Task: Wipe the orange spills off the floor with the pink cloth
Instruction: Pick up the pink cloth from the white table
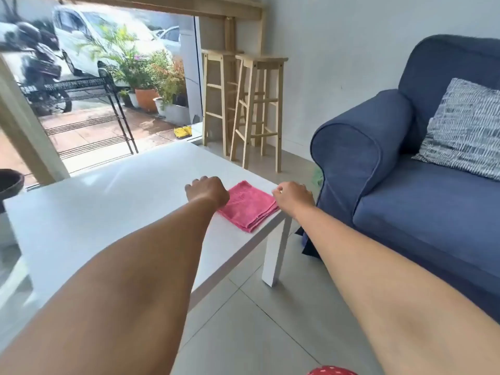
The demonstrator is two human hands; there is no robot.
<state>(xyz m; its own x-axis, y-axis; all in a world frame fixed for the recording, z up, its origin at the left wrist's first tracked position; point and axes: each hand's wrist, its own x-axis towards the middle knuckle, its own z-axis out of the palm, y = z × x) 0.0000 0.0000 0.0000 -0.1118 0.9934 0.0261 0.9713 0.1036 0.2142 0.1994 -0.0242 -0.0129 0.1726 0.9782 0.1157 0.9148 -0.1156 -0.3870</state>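
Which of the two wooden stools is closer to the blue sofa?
The right-hand wooden stool, the one standing in front. It is nearer the blue sofa, while the other stool stands behind it to the left, closer to the window.

A blue sofa (392, 185) with a striped cushion (465, 128) sits beside a white table (108, 212); two stools (251, 104) stand behind the table.

The cloth (247, 205) lies on the table's (108, 201) right near corner, sofa (405, 185) to its right, two stools (251, 104) beyond, apparently against the wall.
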